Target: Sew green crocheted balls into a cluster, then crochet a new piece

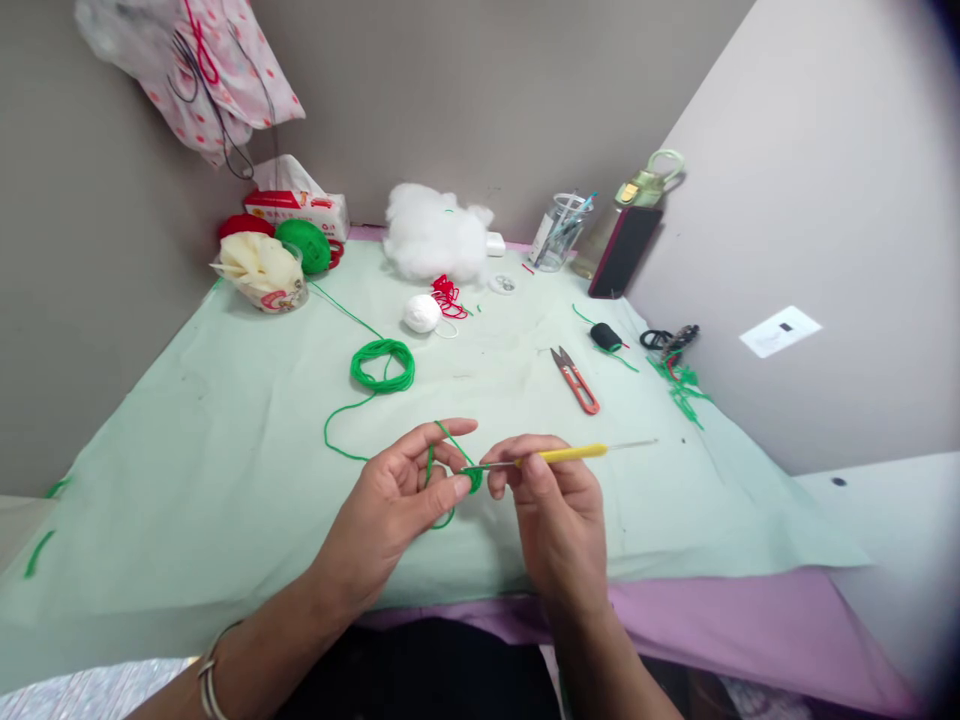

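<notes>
Between the thumb and fingers of my left hand point(401, 490) is a small piece of green crochet point(475, 480). Green yarn runs over its raised index finger. My right hand point(559, 500) grips a yellow-handled crochet hook point(574, 454), whose metal tip reaches into the crochet piece. From my left hand the yarn trails across the cloth to a loose green coil point(382, 366), and on toward a green yarn ball point(304, 246) at the back left. The stitches are too small to make out.
On the green tablecloth lie red thread snips point(576, 382), a black thread spool point(606, 337), a white yarn ball point(422, 314) and white stuffing point(436, 235). A glass jar point(559, 235) and a phone point(626, 252) stand at the back right, a tub point(266, 285) at the left.
</notes>
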